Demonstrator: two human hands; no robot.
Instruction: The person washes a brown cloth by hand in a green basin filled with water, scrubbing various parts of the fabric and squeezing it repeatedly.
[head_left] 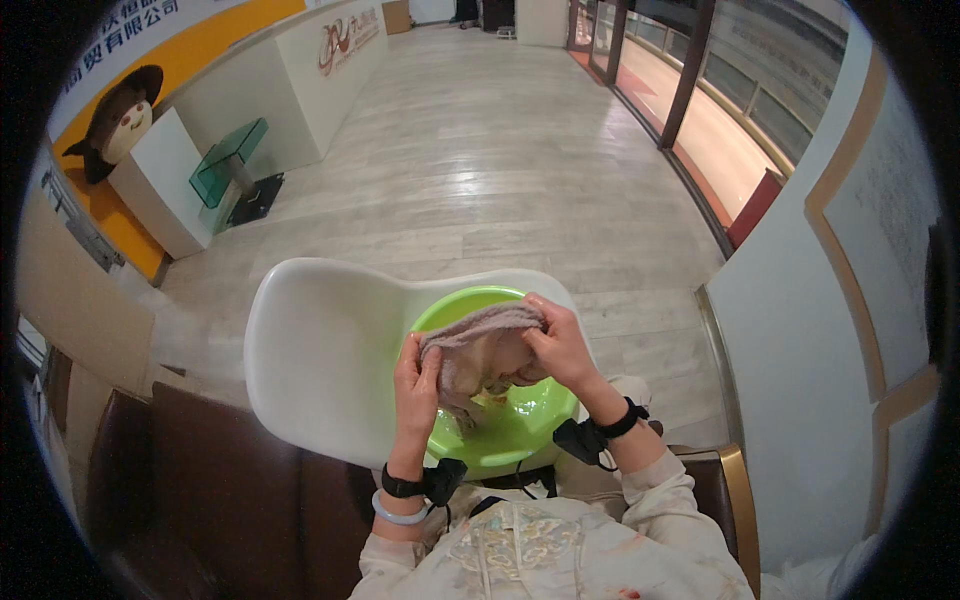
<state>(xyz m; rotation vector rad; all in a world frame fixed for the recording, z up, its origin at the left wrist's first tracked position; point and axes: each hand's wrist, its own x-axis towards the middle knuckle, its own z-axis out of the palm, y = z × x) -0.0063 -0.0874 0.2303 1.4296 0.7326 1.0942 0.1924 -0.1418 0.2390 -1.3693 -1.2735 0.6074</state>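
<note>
A wet, mauve-grey cloth [472, 335] with a fuzzy edge is stretched between my two hands above a bright green basin [500, 455]. My left hand [414, 376] grips its left end, thumb on the near side. Its right end is pinched in my right hand [562, 346]. The cloth's lower folds hang down into the basin, where shiny wet patches show. Beneath it, the basin rests on the seat of a white moulded chair [310, 350]. Dark bands with small black boxes circle both my wrists, and a pale bangle [398, 512] is on the left one.
A brown leather seat [230, 480] is below and to the left, with a gold-edged armrest [738, 510] at my right. Pale plank floor [470, 180] stretches ahead. A glass stand [235, 165] and white plinth [160, 185] stand far left; glass doors [690, 70] line the right.
</note>
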